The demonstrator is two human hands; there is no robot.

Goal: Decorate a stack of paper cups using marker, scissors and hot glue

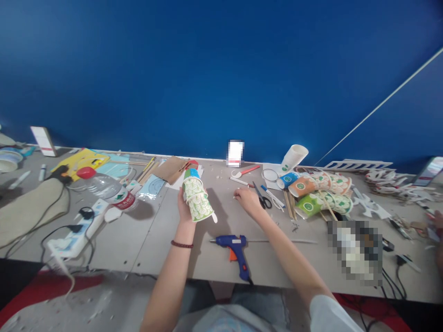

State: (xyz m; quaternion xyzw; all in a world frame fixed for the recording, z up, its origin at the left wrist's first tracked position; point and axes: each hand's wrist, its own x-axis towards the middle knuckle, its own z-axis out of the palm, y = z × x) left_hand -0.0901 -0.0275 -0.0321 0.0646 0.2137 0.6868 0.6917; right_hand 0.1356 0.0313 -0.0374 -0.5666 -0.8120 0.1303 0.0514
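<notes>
My left hand is wrapped round a column of joined paper cups, with a green-and-white scale pattern and a blue and green part at the far end. A small white rounded tab sticks out at its near end. Fingers curled together, my right hand is low over the table; a tiny whitish bit shows at its fingertips, too small to name. Just beyond that hand are black scissors and a capped marker. A blue glue gun with an orange trigger lies between my forearms.
On the left are a water bottle and a white power strip with cables. More patterned paper cups lie to the right, near an upright-leaning white cup. A phone stands against the blue wall. Another person's hand shows far right.
</notes>
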